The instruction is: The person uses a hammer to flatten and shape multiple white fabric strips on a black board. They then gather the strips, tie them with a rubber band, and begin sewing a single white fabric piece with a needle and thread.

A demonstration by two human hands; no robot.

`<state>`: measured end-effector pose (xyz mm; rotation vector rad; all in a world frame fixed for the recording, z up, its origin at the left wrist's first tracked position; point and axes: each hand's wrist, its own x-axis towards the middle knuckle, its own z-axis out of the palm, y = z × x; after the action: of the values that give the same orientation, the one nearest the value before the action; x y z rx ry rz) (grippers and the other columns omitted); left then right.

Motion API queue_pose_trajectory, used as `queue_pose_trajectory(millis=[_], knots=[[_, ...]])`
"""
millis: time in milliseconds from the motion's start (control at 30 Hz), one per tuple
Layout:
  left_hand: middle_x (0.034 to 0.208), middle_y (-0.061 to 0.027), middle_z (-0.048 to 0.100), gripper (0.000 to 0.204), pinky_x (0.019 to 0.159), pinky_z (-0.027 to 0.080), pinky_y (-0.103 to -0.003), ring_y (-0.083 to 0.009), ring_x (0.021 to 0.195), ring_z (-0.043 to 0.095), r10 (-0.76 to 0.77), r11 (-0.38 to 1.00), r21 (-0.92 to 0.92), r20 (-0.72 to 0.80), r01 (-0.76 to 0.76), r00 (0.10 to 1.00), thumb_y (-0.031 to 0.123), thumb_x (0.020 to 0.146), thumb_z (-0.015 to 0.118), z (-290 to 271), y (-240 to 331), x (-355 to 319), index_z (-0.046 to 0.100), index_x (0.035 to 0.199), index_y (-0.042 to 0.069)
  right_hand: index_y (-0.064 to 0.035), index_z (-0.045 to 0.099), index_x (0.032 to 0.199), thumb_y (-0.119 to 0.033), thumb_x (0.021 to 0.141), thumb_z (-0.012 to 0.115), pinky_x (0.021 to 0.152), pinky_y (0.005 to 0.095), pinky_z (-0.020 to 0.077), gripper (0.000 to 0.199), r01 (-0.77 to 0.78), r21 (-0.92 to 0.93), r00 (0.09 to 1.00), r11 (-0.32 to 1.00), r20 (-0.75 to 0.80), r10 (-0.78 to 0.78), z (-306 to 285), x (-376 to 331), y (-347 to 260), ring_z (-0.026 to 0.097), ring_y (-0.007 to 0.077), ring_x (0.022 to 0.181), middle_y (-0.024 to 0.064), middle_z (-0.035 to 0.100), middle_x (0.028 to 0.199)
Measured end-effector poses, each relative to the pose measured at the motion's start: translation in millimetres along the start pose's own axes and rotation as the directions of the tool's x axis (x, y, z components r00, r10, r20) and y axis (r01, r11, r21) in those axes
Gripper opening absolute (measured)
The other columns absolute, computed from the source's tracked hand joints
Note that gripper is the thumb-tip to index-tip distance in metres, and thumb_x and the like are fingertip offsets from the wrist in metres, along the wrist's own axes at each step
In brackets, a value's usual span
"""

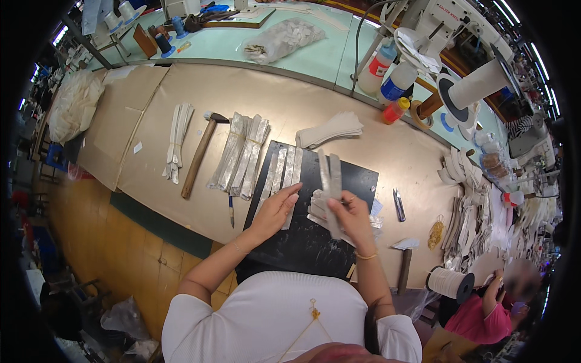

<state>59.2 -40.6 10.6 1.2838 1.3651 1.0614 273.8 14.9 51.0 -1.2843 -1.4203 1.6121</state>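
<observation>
My right hand pinches a long silvery-grey strip that stands up from the black mat; a small heap of similar pieces lies just under it. My left hand rests with fingers spread on strips laid side by side on the mat's left part. It holds nothing. A bundle of more shiny strips lies left of the mat.
A wooden-handled hammer and white strips lie at the left, a pen by the mat. Pale stacked pieces, bottles, a second hammer, a cord spool and a sewing machine surround. A person in pink works at lower right.
</observation>
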Motion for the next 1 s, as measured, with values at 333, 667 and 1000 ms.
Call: queue_pose_trajectory(millis=[333,667,1000], knots=[[0.132,-0.0170,0.061,0.037,0.105,0.042,-0.036,-0.0276,0.124,0.057,0.166,0.982,-0.065,-0.171,-0.179,0.971,0.020,0.103,0.053,9.7,9.7,-11.3,0.054,0.133,-0.001,0.0023,0.067,0.092,-0.023,0.087,0.072,0.066,0.0366,0.0476,0.026,0.244,-0.642,0.898,0.727,0.432,0.080,-68.0,-11.0,-33.6,0.062,0.0306,0.072,0.0130,0.065,0.084],[0.156,-0.0178,0.033,0.065,0.117,0.026,-0.053,-0.0366,0.145,0.031,0.491,0.628,0.487,0.358,-0.607,0.794,0.021,0.090,0.069,79.2,4.9,-28.5,0.041,0.148,0.007,-0.0010,0.065,0.106,-0.017,0.083,0.074,0.073,0.0394,0.0520,0.030,0.076,-0.712,0.962,0.698,0.236,0.136,-58.5,-4.2,-6.4,0.070,0.0344,0.084,0.0197,0.071,0.090],[0.157,-0.0258,0.026,0.065,0.118,0.024,-0.053,-0.0417,0.146,0.026,0.345,0.637,0.579,0.377,-0.509,0.860,0.033,0.095,0.063,88.7,-2.9,-31.7,0.039,0.150,0.007,-0.0010,0.063,0.104,-0.015,0.082,0.075,0.075,0.0384,0.0531,0.029,0.023,-0.741,0.993,0.672,0.095,0.072,-60.1,-20.5,-10.6,0.068,0.0323,0.083,0.0155,0.069,0.090]])
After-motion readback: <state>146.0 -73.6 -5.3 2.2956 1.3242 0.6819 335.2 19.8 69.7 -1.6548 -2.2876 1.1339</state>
